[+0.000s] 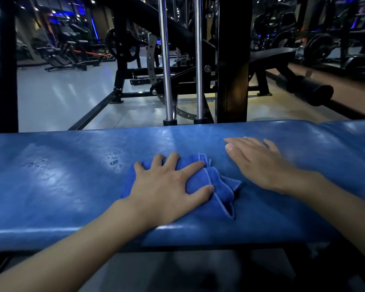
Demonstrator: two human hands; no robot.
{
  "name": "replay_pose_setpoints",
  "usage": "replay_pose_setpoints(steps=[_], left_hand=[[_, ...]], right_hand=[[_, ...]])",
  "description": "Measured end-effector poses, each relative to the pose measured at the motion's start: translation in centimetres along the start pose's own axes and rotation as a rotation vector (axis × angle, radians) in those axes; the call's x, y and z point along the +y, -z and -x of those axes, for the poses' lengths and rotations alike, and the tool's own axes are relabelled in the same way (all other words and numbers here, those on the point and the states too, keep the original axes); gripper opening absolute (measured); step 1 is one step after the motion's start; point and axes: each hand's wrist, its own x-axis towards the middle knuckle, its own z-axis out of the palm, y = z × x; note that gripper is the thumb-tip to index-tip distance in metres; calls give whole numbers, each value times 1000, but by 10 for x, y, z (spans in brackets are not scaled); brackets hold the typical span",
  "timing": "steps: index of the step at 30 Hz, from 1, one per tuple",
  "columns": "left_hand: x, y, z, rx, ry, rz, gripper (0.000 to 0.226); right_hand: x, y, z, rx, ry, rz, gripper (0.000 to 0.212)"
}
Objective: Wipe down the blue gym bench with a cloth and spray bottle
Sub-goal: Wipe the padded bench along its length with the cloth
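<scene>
While the blue bench (pixel 261 218) spans the lower frame, left hand (pixel 167 190) presses the bunched cloth (pixel 217 192) at centre with spread fingers; right hand (pixel 259 163) lies flat beside it. Wiping step; droplets (pixel 113 160) centre-left likely next. Bottle unseen.

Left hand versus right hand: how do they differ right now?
The left hand presses the bunched blue cloth, fingers spread; the right hand lies flat on the bare bench, holding nothing. The left hand sits nearer the front edge; the right hand reaches farther back. Both rest on the bench top, palms down.
</scene>
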Motion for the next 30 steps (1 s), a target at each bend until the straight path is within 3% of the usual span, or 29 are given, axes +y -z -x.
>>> replay_pose_setpoints(steps=[5,9,13,20,30], left_hand=[[-34,-11,-69,-48,35,27,75],[-60,-19,-140,-109,89,33,63],[-66,-22,-169,-136,149,11,64],[-44,-14,-105,-114,76,4,59],[-4,3,34,8,-21,-50,75]], right_hand=[[-2,-13,3,-90,1,82,69],[-2,-12,3,-92,5,77,74],[-2,-17,-1,-70,12,123,78],[0,-17,-3,-40,-2,107,71],[-5,-7,8,-9,6,5,54]])
